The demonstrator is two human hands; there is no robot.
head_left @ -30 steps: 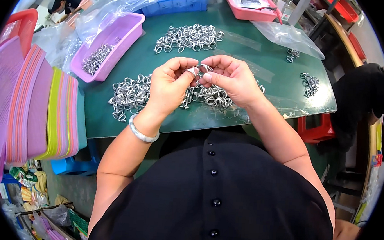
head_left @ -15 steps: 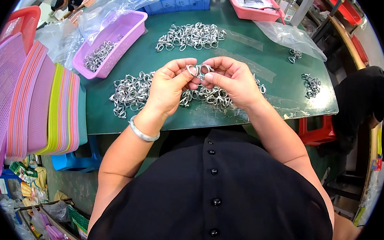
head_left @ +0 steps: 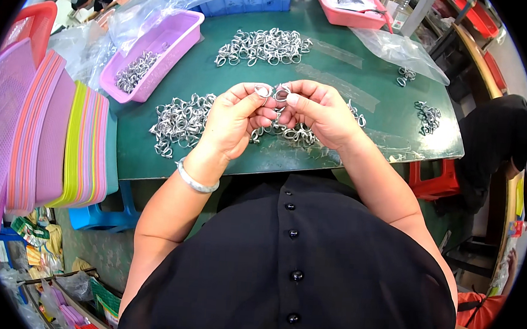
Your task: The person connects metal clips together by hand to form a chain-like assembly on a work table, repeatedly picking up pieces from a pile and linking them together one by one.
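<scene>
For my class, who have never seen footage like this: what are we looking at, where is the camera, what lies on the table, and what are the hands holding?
There is no machine here: a person works with two bare hands. The camera sits on the person's head and looks down through a fisheye lens, so straight edges bend near the rim. The left hand and right hand meet above a green table and pinch a small metal ring between the fingertips. On the table lie heaps of similar metal rings, a purple tray with more of them, a blue crate, a pink tray and clear plastic bags. Stacked coloured trays stand at the person's left.
</scene>
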